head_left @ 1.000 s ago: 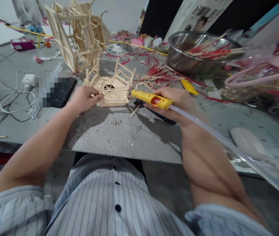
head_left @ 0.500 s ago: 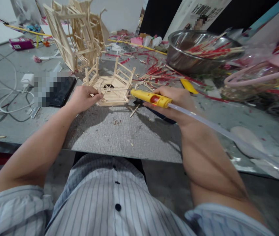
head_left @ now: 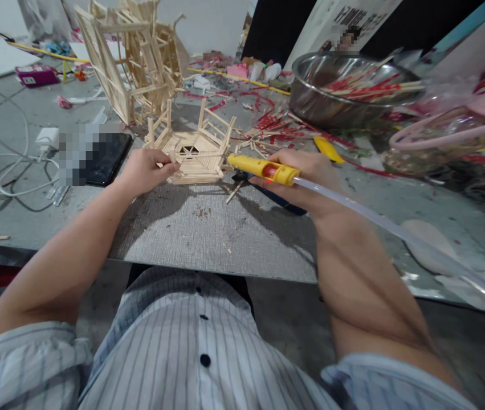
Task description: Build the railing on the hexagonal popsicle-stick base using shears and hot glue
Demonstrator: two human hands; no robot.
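A small hexagonal model of wooden sticks (head_left: 193, 148) stands on the grey table (head_left: 199, 228). My left hand (head_left: 145, 171) is closed in a pinch on a thin wooden stick at the model's near left edge. My right hand (head_left: 306, 176) grips a yellow glue gun (head_left: 263, 169) with a clear glue stick (head_left: 396, 233) trailing from its back. The gun's nozzle points left and touches the model's near right side.
A taller stick frame (head_left: 133, 57) stands behind the model. A black phone (head_left: 107, 158), white charger and cables (head_left: 48, 139) lie left. A steel bowl (head_left: 336, 94) of red-tipped sticks and a pink-rimmed container (head_left: 443, 142) sit right. Stick scraps litter the far table.
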